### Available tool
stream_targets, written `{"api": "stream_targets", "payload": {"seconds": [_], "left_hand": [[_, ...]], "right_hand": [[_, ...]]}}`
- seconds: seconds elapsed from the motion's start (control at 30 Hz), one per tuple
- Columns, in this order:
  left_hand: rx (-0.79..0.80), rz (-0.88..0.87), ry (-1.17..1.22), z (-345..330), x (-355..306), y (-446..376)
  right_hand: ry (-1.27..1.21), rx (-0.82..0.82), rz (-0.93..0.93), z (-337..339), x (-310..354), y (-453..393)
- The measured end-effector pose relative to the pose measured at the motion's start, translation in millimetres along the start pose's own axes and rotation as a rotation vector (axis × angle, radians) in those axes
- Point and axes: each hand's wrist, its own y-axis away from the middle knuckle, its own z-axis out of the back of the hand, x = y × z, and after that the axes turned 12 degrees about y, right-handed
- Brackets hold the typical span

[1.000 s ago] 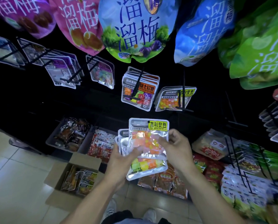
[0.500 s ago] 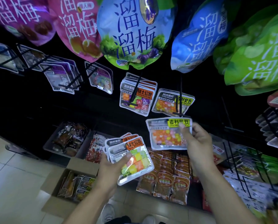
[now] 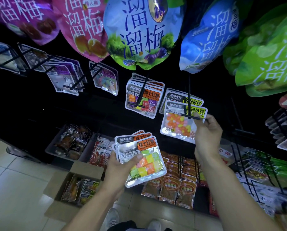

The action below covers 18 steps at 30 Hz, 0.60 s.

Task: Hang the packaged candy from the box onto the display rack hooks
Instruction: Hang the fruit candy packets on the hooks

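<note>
The left hand (image 3: 121,165) is gripping a fanned stack of soft-candy packets (image 3: 140,157) above the open cardboard box (image 3: 72,185) on the floor. Farther in, the right hand (image 3: 206,134) is pinching a jelly-bean packet (image 3: 181,122) at its top corner, seemingly threaded onto the black rack hook (image 3: 189,104).

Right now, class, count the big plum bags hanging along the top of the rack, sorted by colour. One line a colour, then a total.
Purple bag: 1
Pink bag: 1
Blue-and-green bag: 1
Blue bag: 1
Green bags: at least 2, overlapping
Total: at least 6
</note>
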Motion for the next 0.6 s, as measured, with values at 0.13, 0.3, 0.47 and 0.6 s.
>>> {"api": "stream_targets", "payload": {"seconds": [0.13,0.3,0.47,0.6], "left_hand": [[0.021,0.001,0.005,1.9,-3.3,-0.1],[0.051,-0.007,0.003,6.1,-5.2,-1.6],[0.050,-0.015,0.012,6.4,-3.3,-3.2],[0.067,-0.029,0.006,0.2,-1.6,-4.6]], "right_hand": [[-0.011,-0.042,0.003,-16.0,4.3,-29.7],[0.004,-0.070,-0.025,-23.9,-6.5,-50.2],[-0.004,-0.181,-0.123,-14.3,-23.8,-20.9],[0.108,0.166,-0.193,-8.5,-30.1,39.8]]}}
